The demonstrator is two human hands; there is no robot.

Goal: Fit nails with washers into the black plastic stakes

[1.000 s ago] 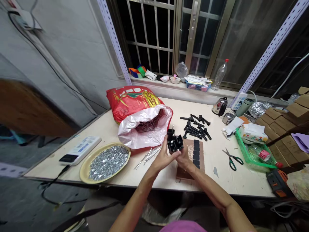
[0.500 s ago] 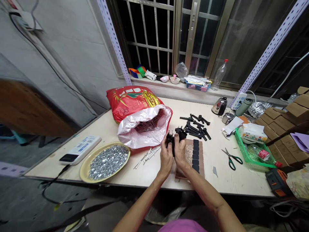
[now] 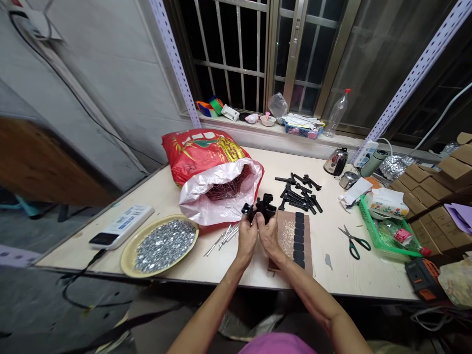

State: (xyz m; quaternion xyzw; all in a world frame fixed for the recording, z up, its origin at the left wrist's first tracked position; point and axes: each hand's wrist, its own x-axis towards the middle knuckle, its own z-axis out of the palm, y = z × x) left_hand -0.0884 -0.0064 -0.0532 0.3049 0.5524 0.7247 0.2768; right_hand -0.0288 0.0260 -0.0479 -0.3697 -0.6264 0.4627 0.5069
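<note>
Hands (image 3: 268,236) clasp black parts (image 3: 265,205)

Nothing clearly legible: printing on the red bag (image 3: 199,158) seems too blurred.

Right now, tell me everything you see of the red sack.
The red sack lies bulging on the pale tabletop, glossy like plastic, with yellow, green and white print. Its open mouth faces the near side, the whitish inner side folded out. Many thin, reddish-brown pieces show inside. The held black parts overlap its edge in view; contact can't be told.
</note>
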